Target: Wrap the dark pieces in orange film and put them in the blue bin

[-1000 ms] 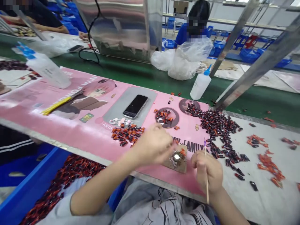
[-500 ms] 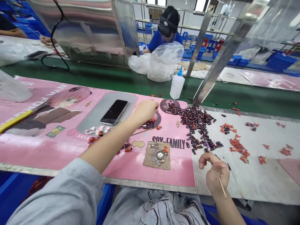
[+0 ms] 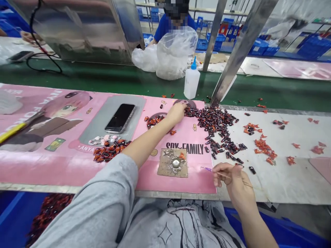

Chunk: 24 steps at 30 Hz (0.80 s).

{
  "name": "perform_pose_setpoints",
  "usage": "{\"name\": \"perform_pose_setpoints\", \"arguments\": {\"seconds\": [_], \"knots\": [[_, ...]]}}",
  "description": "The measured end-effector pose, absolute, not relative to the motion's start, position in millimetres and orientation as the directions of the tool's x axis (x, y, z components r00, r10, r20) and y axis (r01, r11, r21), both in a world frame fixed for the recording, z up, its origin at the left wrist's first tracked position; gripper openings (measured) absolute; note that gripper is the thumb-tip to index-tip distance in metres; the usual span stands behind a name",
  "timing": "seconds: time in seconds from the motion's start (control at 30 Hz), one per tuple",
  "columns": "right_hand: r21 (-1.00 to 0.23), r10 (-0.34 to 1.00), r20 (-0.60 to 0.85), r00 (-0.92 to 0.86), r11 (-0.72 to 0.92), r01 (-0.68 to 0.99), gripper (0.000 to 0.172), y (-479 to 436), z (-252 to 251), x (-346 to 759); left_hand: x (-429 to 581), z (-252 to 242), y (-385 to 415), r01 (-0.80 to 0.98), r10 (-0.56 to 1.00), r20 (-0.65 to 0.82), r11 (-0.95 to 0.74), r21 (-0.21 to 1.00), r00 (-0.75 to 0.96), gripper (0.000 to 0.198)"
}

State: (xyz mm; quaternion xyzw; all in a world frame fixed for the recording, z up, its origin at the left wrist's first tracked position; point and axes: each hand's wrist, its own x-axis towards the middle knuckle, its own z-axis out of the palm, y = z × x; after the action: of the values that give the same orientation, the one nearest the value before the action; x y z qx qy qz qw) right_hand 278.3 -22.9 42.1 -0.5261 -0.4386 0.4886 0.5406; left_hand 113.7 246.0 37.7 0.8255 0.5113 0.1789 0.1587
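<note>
My left hand (image 3: 177, 113) reaches far forward over the pink printed mat (image 3: 77, 162) and rests at the near edge of a heap of small dark red pieces (image 3: 219, 129), fingers curled on something I cannot make out. My right hand (image 3: 234, 181) hovers at the table's near edge, pinched on a thin wooden stick (image 3: 227, 176) whose purple tip points left. Between the hands lies a small brown cardboard square (image 3: 172, 163) with a round silver piece and glitter on it.
A black phone (image 3: 120, 117) lies on a grey pad. Orange-red pieces (image 3: 110, 151) sit in piles on the mat and scraps (image 3: 263, 150) to the right. A glue bottle (image 3: 191, 80), plastic bags (image 3: 170, 53), a slanted metal post (image 3: 234, 55) and another person stand behind.
My left hand left the cardboard square and stretched forward, then right, to the dark pile. My right hand swung the stick from upright to lying level, tip pointing left.
</note>
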Motion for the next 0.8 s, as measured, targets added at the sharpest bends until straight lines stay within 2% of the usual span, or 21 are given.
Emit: {"name": "perform_pose_setpoints", "arguments": {"seconds": [0.03, 0.13, 0.17, 0.2, 0.23, 0.27, 0.33, 0.47, 0.7, 0.8], "knots": [[-0.991, 0.993, -0.071, 0.093, -0.06, -0.119, 0.067, -18.9, 43.0, 274.8, 105.0, 41.8, 239.5, 0.772, 0.908, 0.138, -0.41, 0.486, 0.395, 0.028], [-0.972, 0.989, -0.145, -0.016, -0.146, -0.185, 0.051, -2.4, 40.2, 261.6, 63.5, 55.2, 203.5, 0.609, 0.936, 0.157, -0.326, 0.723, 0.314, 0.031], [-0.969, 0.986, -0.162, -0.024, -0.164, -0.186, 0.047, 3.6, 37.4, 256.9, 47.0, 58.6, 186.6, 0.327, 0.958, 0.164, -0.237, 0.915, 0.235, 0.023], [-0.967, 0.985, -0.174, -0.016, -0.174, -0.185, 0.045, 9.3, 33.8, 252.1, 31.1, 60.6, 167.9, 0.054, 0.975, 0.135, -0.147, 0.988, 0.176, 0.015], [-0.967, 0.983, -0.182, -0.002, -0.179, -0.182, 0.045, 14.4, 29.7, 247.4, 16.9, 61.2, 148.2, -0.112, 0.987, 0.094, -0.08, 0.991, 0.133, 0.015], [-0.967, 0.982, -0.189, 0.01, -0.185, -0.178, 0.046, 18.7, 25.4, 242.6, 5.2, 60.3, 128.5, -0.202, 0.994, 0.056, -0.035, 0.979, 0.097, 0.02], [-0.966, 0.979, -0.204, 0.009, -0.2, -0.165, 0.049, 24.7, 17.2, 233.7, -9.3, 54.8, 92.0, -0.3, 0.998, -0.048, 0.055, 0.952, 0.032, 0.034], [-0.966, 0.974, -0.224, -0.033, -0.227, -0.126, 0.05, 29.4, 7.7, 220.9, -13.4, 38.2, 45.7, -0.34, 0.981, -0.19, 0.164, 0.926, -0.045, 0.033], [-0.988, 0.99, -0.131, -0.051, -0.126, 0.087, 0.047, 30.3, 1.8, 212.7, -3.1, 33.7, 25.0, -0.487, 0.968, -0.248, 0.235, 0.841, 0.038, 0.032], [-0.991, 0.996, -0.081, -0.031, -0.077, 0.11, 0.045, 28.5, 6.4, 210.3, 4.2, 36.0, 21.6, -0.507, 0.964, -0.255, 0.258, 0.822, 0.076, 0.027]]}}
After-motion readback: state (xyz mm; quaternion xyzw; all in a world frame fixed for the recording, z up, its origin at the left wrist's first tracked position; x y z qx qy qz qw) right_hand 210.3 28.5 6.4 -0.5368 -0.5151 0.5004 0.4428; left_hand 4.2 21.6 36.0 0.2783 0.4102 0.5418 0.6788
